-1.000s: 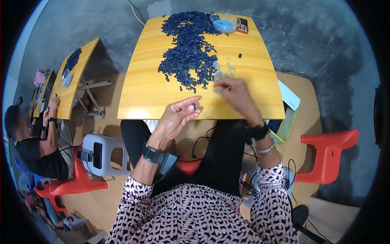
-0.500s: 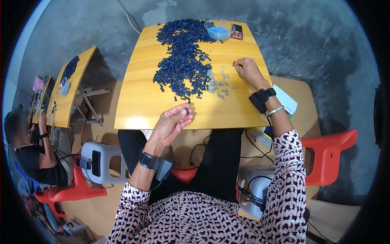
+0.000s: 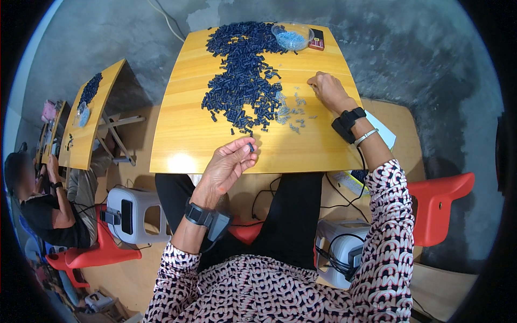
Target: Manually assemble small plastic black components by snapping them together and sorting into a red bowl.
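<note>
My left hand [image 3: 229, 163] is closed at the table's near edge, thumb and fingers pinching a small dark blue plastic piece [image 3: 251, 147]. Over the table's right side is my right hand [image 3: 330, 92], its fingertips pressed together; whatever they hold, if anything, is too small to make out. Between the hands lie loose small clear pieces [image 3: 297, 112], scattered along the edge of a large pile of dark blue plastic pieces [image 3: 231, 97]. That pile stretches to the far edge of the yellow wooden table [image 3: 177, 132].
A clear round bowl [image 3: 310, 36] with light blue bits stands at the far right, beside a red and black box [image 3: 316, 41]. Cables hang below the table. A red stool [image 3: 441, 207] is at the right. At the left a person [image 3: 62, 210] sits at another table [image 3: 102, 116].
My right hand has shifted slightly up and away, its forearm moving a little right. The left hand keeps its pinch on the dark blue piece, nearly still.
</note>
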A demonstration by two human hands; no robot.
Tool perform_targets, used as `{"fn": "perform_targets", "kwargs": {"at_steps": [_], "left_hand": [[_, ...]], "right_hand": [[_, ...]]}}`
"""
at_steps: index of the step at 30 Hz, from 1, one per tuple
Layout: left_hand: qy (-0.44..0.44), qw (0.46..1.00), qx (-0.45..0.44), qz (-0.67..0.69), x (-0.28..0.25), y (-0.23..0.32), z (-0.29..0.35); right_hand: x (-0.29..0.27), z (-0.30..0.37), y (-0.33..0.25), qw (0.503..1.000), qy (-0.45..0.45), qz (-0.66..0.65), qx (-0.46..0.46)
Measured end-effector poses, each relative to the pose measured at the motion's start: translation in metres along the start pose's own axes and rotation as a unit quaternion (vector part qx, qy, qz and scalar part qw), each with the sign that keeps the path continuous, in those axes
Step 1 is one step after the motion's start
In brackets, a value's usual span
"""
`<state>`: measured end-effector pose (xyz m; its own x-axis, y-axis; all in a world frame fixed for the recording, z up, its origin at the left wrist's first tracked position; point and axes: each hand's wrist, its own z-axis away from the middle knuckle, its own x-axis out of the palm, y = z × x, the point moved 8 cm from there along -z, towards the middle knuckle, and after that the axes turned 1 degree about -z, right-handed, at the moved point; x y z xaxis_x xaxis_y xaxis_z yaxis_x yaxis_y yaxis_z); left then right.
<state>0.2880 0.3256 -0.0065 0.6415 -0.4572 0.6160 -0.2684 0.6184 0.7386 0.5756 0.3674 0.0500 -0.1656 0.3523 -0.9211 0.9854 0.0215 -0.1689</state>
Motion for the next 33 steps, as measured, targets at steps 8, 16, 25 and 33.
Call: {"fn": "perform_targets", "kwargs": {"at_steps": [8,16,25,33], "left_hand": [[0.014,1.0,-0.007,0.003,-0.001,0.0,-0.004],[0.018,0.998,0.005,0.055,-0.008,0.001,-0.003],[0.017,0.994,0.045,0.1,-0.016,0.015,0.013],[0.001,0.993,0.059,0.1,-0.016,0.018,0.021]], "right_hand": [[0.005,-0.002,0.001,0.999,-0.041,-0.029,0.009],[-0.018,0.012,-0.033,0.978,0.001,-0.199,0.055],[-0.021,0.057,-0.161,0.856,-0.051,-0.511,0.058],[0.019,0.071,-0.191,0.628,-0.11,-0.762,0.113]]}}
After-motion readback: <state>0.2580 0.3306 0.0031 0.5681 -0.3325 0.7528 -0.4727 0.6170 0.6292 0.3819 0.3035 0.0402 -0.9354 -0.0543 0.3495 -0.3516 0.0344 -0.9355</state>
